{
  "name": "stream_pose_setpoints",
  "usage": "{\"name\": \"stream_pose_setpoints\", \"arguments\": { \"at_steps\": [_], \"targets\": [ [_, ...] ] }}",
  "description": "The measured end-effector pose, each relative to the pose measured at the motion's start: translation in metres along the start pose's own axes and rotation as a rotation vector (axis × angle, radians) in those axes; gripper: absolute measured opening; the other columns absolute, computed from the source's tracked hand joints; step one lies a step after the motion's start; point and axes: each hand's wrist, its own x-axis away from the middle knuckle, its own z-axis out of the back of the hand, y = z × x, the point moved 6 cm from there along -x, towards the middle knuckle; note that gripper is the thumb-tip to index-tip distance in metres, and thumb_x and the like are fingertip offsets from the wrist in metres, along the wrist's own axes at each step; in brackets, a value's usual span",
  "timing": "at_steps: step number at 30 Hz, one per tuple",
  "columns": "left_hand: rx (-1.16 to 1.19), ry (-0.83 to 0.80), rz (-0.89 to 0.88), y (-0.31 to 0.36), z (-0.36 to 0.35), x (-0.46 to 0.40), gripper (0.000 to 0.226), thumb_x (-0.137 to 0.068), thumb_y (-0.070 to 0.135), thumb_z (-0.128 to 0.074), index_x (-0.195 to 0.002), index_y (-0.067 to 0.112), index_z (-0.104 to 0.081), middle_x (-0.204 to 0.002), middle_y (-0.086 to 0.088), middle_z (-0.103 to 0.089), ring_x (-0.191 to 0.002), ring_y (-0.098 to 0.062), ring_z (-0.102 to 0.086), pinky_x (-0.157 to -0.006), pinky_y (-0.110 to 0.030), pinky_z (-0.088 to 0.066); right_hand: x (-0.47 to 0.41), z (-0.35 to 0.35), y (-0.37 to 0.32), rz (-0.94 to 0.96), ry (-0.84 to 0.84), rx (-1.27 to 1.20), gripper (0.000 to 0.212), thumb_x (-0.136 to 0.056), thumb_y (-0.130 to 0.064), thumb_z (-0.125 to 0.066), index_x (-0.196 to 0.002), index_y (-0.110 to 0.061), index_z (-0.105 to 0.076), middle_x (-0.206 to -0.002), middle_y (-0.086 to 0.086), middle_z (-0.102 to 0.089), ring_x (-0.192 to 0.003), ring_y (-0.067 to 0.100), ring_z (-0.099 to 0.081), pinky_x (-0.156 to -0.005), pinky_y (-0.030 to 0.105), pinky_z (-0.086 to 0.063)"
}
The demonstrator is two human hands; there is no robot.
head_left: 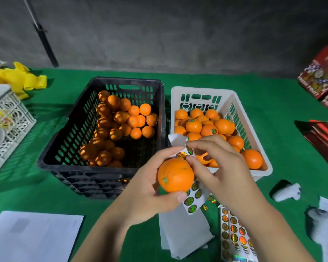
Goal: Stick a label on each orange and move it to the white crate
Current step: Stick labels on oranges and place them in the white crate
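My left hand grips an orange together with a strip of round holographic labels that hangs below it. My right hand pinches a label at the top edge of that strip, just above the orange. Both hands hover in front of the two crates. The black crate on the left holds several unlabelled oranges. The white crate on the right holds several oranges, some showing labels.
More label sheets and empty backing paper lie on the green cloth near me. White paper lies at front left, a white lattice basket and yellow bag at far left, red boxes at right, a white object nearby.
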Motion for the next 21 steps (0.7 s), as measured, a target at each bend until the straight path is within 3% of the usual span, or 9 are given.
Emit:
{"name": "stream_pose_setpoints", "arguments": {
  "at_steps": [3,7,9,10,13,17,21],
  "targets": [
    [0.003,-0.016,0.009,0.002,-0.002,0.003,0.082,-0.082,0.022,-0.082,-0.154,0.034,-0.046,-0.140,0.000,-0.059,-0.121,-0.033,-0.066,-0.091,-0.035,-0.058,0.002,0.002,0.006,-0.087,-0.035,-0.107,0.013,-0.092,-0.025,-0.076,-0.104,-0.021,-0.078,-0.094,-0.007,-0.070,-0.090,0.016,-0.067,-0.078,0.032,-0.055],
    [-0.002,-0.071,-0.008,0.008,-0.002,0.005,0.079,-0.083,0.019,-0.082,-0.153,0.031,-0.047,-0.141,-0.002,-0.059,-0.125,-0.034,-0.064,-0.094,-0.037,-0.059,0.008,0.002,0.020,-0.372,-0.078,-0.542,0.008,-0.094,-0.030,-0.075,-0.097,-0.029,-0.083,-0.093,-0.001,-0.080,-0.087,0.016,-0.075,-0.080,0.031,-0.061],
    [-0.039,-0.067,-0.007,0.009,0.002,0.007,0.077,-0.082,0.025,-0.082,-0.150,0.035,-0.048,-0.139,0.002,-0.059,-0.125,-0.032,-0.065,-0.093,-0.036,-0.060,0.012,0.009,0.031,-0.500,0.049,-0.629,0.011,-0.094,-0.030,-0.072,-0.094,-0.027,-0.082,-0.088,0.000,-0.077,-0.081,0.018,-0.070,-0.077,0.038,-0.058],
    [-0.057,-0.042,-0.003,0.009,0.004,0.008,0.077,-0.081,0.029,-0.082,-0.150,0.038,-0.048,-0.138,0.005,-0.060,-0.123,-0.030,-0.066,-0.092,-0.036,-0.060,0.013,0.016,0.035,-0.512,0.143,-0.566,0.009,-0.095,-0.029,-0.073,-0.094,-0.028,-0.081,-0.084,-0.002,-0.073,-0.078,0.014,-0.065,-0.075,0.035,-0.054],
    [-0.020,0.029,0.029,0.005,0.005,0.012,0.076,-0.082,0.036,-0.083,-0.148,0.043,-0.048,-0.134,0.009,-0.062,-0.117,-0.024,-0.069,-0.091,-0.030,-0.059,0.015,0.031,0.015,-0.323,0.273,-0.374,0.009,-0.096,-0.023,-0.076,-0.096,-0.031,-0.079,-0.082,-0.006,-0.070,-0.074,0.007,-0.061,-0.069,0.022,-0.051],
    [0.044,0.047,0.035,0.002,-0.002,0.012,0.071,-0.086,0.037,-0.081,-0.149,0.048,-0.048,-0.133,0.011,-0.065,-0.116,-0.016,-0.069,-0.095,-0.029,-0.056,0.021,0.010,-0.038,0.074,0.139,-0.140,0.007,-0.096,-0.015,-0.073,-0.103,-0.016,-0.077,-0.102,-0.003,-0.071,-0.097,0.008,-0.067,-0.083,0.019,-0.051],
    [0.074,0.053,0.043,0.001,-0.004,0.014,0.064,-0.093,0.056,-0.072,-0.151,0.045,-0.045,-0.130,0.012,-0.064,-0.119,-0.013,-0.067,-0.098,-0.026,-0.053,0.028,-0.003,-0.038,0.057,-0.002,-0.049,0.016,-0.096,-0.013,-0.071,-0.110,-0.011,-0.077,-0.111,0.000,-0.066,-0.106,0.017,-0.065,-0.087,0.033,-0.052]
  ]
}}
